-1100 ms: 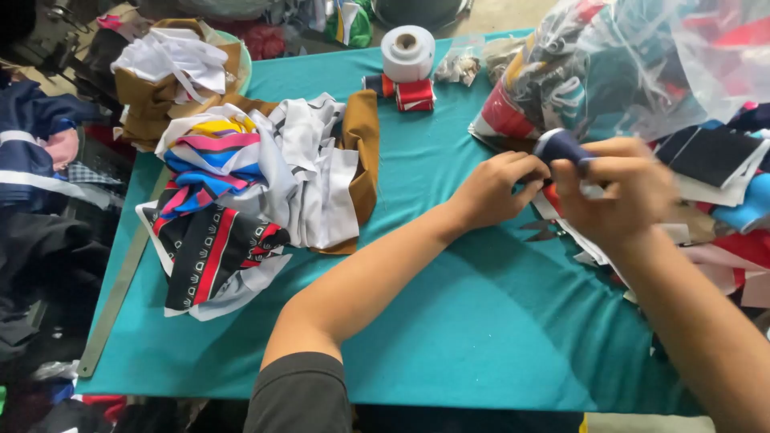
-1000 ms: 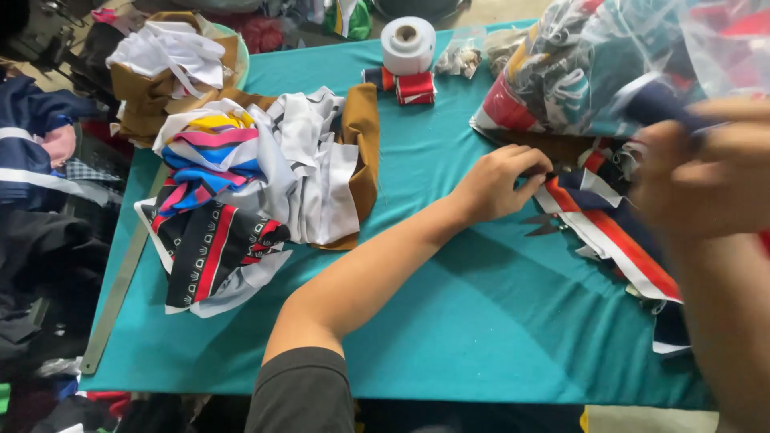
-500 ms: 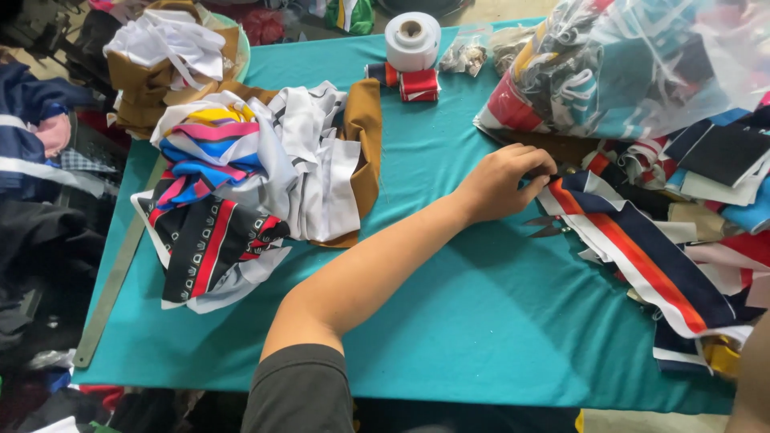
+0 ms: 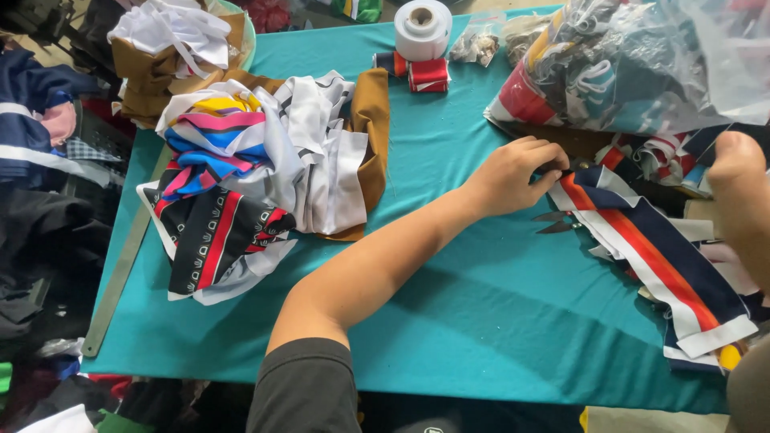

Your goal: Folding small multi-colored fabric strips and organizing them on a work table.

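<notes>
While the left forearm is stretched across the desk [image 4: 449,305], the left hand [image 4: 513,175] is pinched on a striped band [image 4: 650,248]; the right hand's [image 4: 742,200] grip cannot be told.

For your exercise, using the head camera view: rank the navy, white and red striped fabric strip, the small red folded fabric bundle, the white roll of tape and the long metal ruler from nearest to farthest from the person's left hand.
From the left hand:
1. Navy, white and red striped fabric strip, touching the fingers, running to the right.
2. Small red folded fabric bundle, beyond the hand, on the teal table.
3. White roll of tape, just behind the bundle at the far edge.
4. Long metal ruler, along the table's left edge.
</notes>
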